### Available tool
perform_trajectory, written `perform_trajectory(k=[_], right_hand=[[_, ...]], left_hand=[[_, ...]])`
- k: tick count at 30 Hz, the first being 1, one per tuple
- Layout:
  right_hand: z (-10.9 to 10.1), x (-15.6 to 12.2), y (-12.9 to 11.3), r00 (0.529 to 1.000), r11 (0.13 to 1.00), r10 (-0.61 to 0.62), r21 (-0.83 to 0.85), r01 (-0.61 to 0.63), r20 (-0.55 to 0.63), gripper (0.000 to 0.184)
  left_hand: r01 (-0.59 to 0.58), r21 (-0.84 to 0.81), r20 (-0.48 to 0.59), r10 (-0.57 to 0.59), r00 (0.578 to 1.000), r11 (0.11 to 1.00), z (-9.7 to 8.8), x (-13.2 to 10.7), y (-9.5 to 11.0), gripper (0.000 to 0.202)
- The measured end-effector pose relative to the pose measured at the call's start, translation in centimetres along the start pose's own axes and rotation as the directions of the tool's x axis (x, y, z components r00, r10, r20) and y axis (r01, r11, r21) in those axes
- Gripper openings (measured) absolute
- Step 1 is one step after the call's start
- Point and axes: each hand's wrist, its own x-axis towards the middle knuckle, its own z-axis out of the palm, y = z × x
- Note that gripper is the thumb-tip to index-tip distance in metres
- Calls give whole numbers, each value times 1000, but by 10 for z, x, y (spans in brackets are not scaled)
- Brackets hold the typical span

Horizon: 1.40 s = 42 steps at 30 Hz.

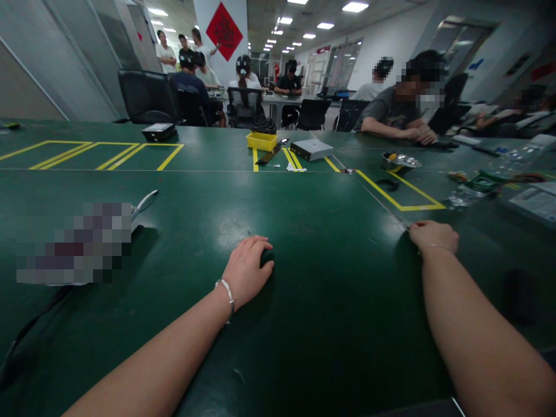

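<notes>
My left hand (248, 270) rests on the green table (321, 249) near its middle, fingers curled loosely with the knuckles up; a beaded bracelet sits on the wrist. Nothing shows in it. My right hand (433, 235) lies further right on the table, fingers curled under at the seam between two table sections, a thin bracelet on the wrist. What the curled fingers hold, if anything, is hidden.
A blurred-out item (73, 243) with a cable lies at the left. Further back are a yellow bin (261, 141), a grey box (311, 149), a black box (159, 132) and a metal dish (399, 161). A seated person (397, 110) works at the right; others sit and stand behind.
</notes>
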Motion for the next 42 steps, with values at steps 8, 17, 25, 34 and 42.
perform_trajectory(k=[8, 17, 25, 34, 42], right_hand=[[-9, -21, -133, 974, 970, -227, -88, 225, -16, 36], [18, -131, -271, 420, 569, -808, 366, 736, 412, 52], [-16, -25, -145, 985, 948, -84, -293, 126, 152, 42], [-25, -4, -45, 860, 817, 495, -403, -412, 124, 49], [-17, -3, -39, 860, 824, 497, -375, -426, 115, 38]], left_hand=[[39, -25, -15, -40, 999, 999, 0, 1, -2, 40], [-17, -17, 51, 18, 999, 1000, 5, 1, -3, 53], [49, -89, 80, -42, 996, 995, 0, 0, -1, 57], [35, -86, 70, -29, 997, 996, 2, 0, -4, 48], [32, -76, 73, -27, 997, 997, 1, 1, -3, 45]])
